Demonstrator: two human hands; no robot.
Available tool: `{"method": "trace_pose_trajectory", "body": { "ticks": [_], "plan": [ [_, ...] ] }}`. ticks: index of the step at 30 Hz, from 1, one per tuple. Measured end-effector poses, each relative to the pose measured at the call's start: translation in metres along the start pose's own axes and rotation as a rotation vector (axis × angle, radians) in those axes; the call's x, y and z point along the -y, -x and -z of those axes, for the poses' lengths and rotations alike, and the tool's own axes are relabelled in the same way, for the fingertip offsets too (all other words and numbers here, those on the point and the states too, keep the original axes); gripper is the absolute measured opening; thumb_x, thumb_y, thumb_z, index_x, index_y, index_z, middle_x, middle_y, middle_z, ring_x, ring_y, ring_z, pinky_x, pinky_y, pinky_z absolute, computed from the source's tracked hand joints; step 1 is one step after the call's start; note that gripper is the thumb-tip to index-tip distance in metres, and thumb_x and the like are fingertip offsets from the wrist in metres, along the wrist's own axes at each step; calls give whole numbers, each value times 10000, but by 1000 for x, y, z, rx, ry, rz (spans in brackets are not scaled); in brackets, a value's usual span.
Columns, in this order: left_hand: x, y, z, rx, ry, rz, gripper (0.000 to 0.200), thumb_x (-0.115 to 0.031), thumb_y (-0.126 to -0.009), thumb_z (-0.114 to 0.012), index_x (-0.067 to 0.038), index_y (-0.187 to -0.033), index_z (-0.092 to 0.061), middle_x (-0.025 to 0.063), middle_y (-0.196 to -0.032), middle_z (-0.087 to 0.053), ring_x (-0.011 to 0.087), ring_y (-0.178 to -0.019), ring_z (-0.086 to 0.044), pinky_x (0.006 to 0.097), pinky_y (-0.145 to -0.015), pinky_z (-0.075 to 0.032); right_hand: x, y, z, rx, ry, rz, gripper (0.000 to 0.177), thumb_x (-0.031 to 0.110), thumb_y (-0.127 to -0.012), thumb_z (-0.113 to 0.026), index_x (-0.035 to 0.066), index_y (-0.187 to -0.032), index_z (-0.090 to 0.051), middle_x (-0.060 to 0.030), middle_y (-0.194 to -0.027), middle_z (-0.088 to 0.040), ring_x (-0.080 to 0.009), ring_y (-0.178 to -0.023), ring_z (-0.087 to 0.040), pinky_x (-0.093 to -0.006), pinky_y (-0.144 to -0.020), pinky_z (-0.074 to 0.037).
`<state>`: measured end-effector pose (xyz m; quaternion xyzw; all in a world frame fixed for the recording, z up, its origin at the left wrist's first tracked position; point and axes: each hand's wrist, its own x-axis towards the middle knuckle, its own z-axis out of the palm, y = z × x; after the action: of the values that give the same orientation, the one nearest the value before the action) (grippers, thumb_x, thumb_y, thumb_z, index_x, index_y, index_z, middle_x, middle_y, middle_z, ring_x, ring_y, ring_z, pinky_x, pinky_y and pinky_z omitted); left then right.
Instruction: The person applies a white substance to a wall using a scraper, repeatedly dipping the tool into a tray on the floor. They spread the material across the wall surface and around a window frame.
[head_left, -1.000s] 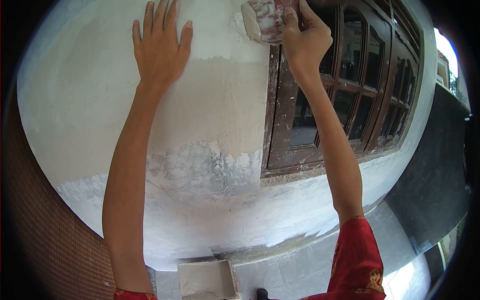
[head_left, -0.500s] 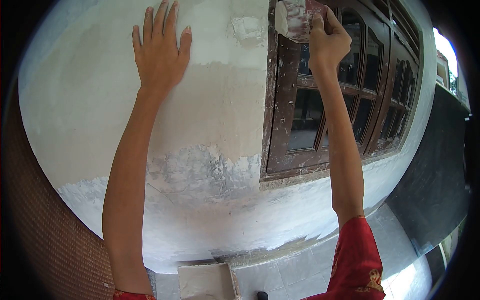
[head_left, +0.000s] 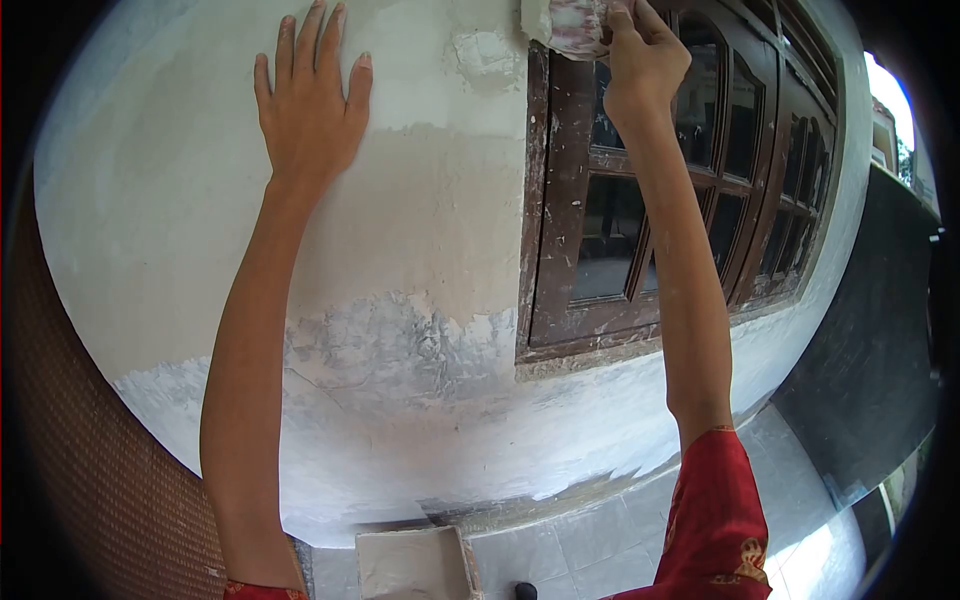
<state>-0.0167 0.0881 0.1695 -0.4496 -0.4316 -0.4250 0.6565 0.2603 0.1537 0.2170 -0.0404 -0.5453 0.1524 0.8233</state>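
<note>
Plastered wall [head_left: 180,260]: the largest surface in view; the upper and middle portion carries a pale, mostly even coat and is judged largely covered. The coat ends along a ragged lower edge; below it, mottled grey patching [head_left: 400,340] and uneven white surface appear without the same finish, so coverage is judged partial, with the lower band outstanding. Brown wooden window [head_left: 562,250]: 2 glazed casements visible, the near frame marked with pale spatter and scuffs; the wall strip beneath the frame is rough and unfinished in appearance. Rectangular tub [head_left: 467,565]: on the tiled floor [head_left: 520,545] at the wall base, holding pale compound [head_left: 412,575]; a good amount remains. Left hand [head_left: 312,125]: laid against the coated wall, fingers released and spread, grasping nothing. Right hand [head_left: 648,70]: thumb and fingers closed in a pinch on the putty spreader. Putty spreader [head_left: 575,28]: located at the top of the view, by the upper left edge of the window, its face smeared with compound; whether the blade touches the wall cannot be determined. Small roughened patch [head_left: 487,52]: left of the spreader, uneven against the surrounding coat, judged not yet smoothed.
</note>
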Motion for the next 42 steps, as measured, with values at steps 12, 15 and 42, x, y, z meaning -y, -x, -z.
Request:
{"method": "trace_pose_trajectory", "body": {
  "ticks": [12,15,42],
  "plan": [
    [-13,-3,19,197,1,99,615,-274,-994,-466,-25,-1526,-282,149,-1606,-255,337,-1508,-155,532,-1221,-88,16,38,-15,70,155,170,355,39,-971,-596,-47,-1315,-596,-76,-1039,-717,-69,-799,-587,-213,-681,-473],
    [-10,-4,19,221,2,90,614,-276,-995,-463,-24,-1525,-282,151,-1606,-254,336,-1509,-154,532,-1221,-87,8,46,-23,64,220,275,336,37,-967,-598,-58,-1289,-612,-102,-1042,-725,-84,-842,-610,-228,-713,-494],
    [-10,-4,20,196,49,87,625,-284,-986,-470,-22,-1523,-285,150,-1604,-258,334,-1509,-155,532,-1219,-91,-4,35,10,-141,190,78,354,38,-937,-629,-37,-1282,-623,-115,-1082,-722,-119,-878,-682,-258,-807,-552]
  ]
}}
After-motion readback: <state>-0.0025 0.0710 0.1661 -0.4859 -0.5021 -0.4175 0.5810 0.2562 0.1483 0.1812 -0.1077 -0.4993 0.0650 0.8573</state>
